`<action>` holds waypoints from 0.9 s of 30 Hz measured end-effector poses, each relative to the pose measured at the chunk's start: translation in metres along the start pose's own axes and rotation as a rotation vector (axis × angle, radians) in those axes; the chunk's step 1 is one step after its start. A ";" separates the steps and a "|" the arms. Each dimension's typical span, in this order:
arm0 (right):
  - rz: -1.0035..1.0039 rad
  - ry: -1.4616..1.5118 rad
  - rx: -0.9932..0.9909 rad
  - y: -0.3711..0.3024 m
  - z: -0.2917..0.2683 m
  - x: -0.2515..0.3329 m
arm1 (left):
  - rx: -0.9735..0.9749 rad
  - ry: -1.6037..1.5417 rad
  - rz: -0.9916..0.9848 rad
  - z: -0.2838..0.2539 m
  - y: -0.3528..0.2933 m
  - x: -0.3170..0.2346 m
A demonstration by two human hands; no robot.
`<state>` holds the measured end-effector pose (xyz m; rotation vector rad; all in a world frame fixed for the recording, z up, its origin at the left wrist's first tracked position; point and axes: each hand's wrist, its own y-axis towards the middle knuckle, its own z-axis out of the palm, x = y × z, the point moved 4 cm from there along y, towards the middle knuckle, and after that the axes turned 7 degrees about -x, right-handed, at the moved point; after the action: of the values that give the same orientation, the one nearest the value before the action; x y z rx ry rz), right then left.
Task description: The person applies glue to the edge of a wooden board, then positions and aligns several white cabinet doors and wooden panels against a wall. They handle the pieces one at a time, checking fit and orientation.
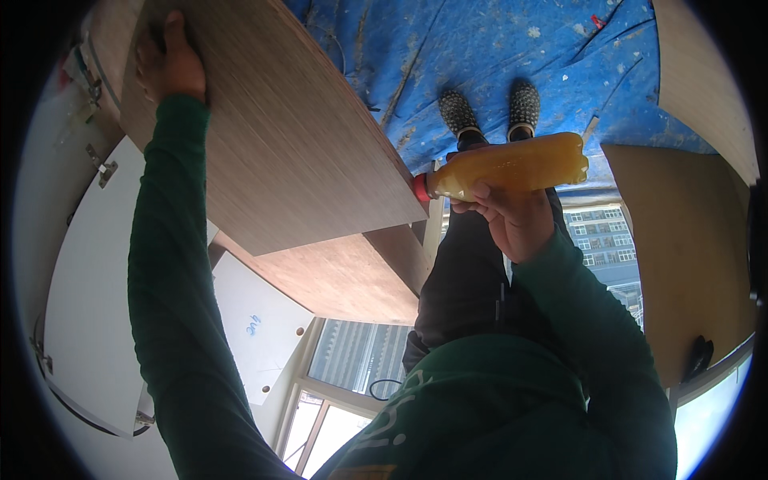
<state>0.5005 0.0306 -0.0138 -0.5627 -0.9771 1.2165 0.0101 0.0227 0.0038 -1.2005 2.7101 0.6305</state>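
Observation:
My right hand (522, 222) grips a clear plastic bottle (516, 164) of cloudy amber-yellow liquid, fingers wrapped round its underside. The bottle lies nearly level, its red cap (421, 187) toward the left, close to the edge of a brown wood-grain board (292, 136); I cannot tell whether they touch. Up at the far left, my left hand (171, 67) rests on that board's face with its thumb stretched out and its other fingers partly in shadow. The board slants across the view from upper left to centre.
Blue sheeting (496, 48) with pale spots covers the floor around my shoes (458, 112). White panels with metal hinges (106, 170) stand at the left. A pinkish board (336, 276) sits below the wood-grain one. A tan panel (692, 248) stands at the right, near windows.

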 end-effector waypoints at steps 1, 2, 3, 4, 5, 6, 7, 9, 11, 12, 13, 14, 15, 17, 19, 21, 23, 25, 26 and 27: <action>-0.020 0.006 -0.003 0.009 0.009 0.006 | -0.001 0.001 0.002 -0.001 0.000 0.000; -0.046 -0.006 0.026 0.021 0.018 0.012 | 0.015 -0.028 -0.030 -0.001 -0.001 -0.004; -0.073 -0.018 0.053 0.034 0.028 0.021 | 0.033 -0.060 -0.062 -0.001 -0.002 -0.014; -0.101 -0.030 0.079 0.046 0.036 0.029 | 0.051 -0.092 -0.094 0.000 -0.003 -0.018; -0.123 -0.018 0.080 0.054 0.044 0.037 | 0.043 -0.076 -0.086 -0.003 -0.003 -0.017; -0.148 -0.006 0.078 0.062 0.052 0.043 | 0.036 -0.065 -0.075 -0.003 -0.003 -0.014; -0.174 0.005 0.076 0.065 0.055 0.046 | 0.029 -0.054 -0.065 -0.002 -0.002 -0.011; -0.163 0.045 0.062 0.062 0.054 0.042 | 0.032 -0.050 -0.046 -0.001 0.000 -0.008; -0.143 0.043 0.049 0.052 0.047 0.034 | 0.036 -0.054 -0.038 0.000 0.002 -0.005; -0.128 0.022 0.044 0.043 0.039 0.030 | 0.037 -0.058 -0.041 0.000 0.002 -0.003; -0.113 0.000 0.039 0.038 0.033 0.026 | 0.037 -0.062 -0.043 0.000 0.002 -0.001; -0.124 -0.003 0.044 0.037 0.033 0.026 | 0.038 -0.059 -0.047 0.000 0.002 0.000; -0.134 -0.005 0.048 0.037 0.032 0.026 | 0.039 -0.056 -0.050 0.000 0.001 0.000; -0.154 0.002 0.069 0.041 0.036 0.029 | 0.039 -0.052 -0.041 0.001 0.001 0.000; -0.169 0.026 0.105 0.058 0.051 0.038 | 0.035 -0.043 -0.015 0.001 0.004 0.002; -0.193 0.061 0.099 0.068 0.063 0.045 | 0.043 -0.025 -0.016 0.001 0.004 0.003; -0.191 0.047 0.095 0.067 0.063 0.045 | 0.049 -0.038 -0.026 0.002 0.004 0.002; -0.166 -0.017 0.092 0.053 0.052 0.038 | 0.051 -0.085 -0.044 0.003 0.002 -0.002; -0.147 -0.027 0.081 0.045 0.044 0.032 | 0.048 -0.083 -0.039 0.003 0.002 -0.002; -0.128 -0.038 0.071 0.035 0.035 0.026 | 0.044 -0.081 -0.035 0.002 0.003 -0.002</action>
<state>0.4532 0.0609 -0.0164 -0.4166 -0.9828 1.1462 0.0093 0.0270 0.0033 -1.1826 2.6162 0.5986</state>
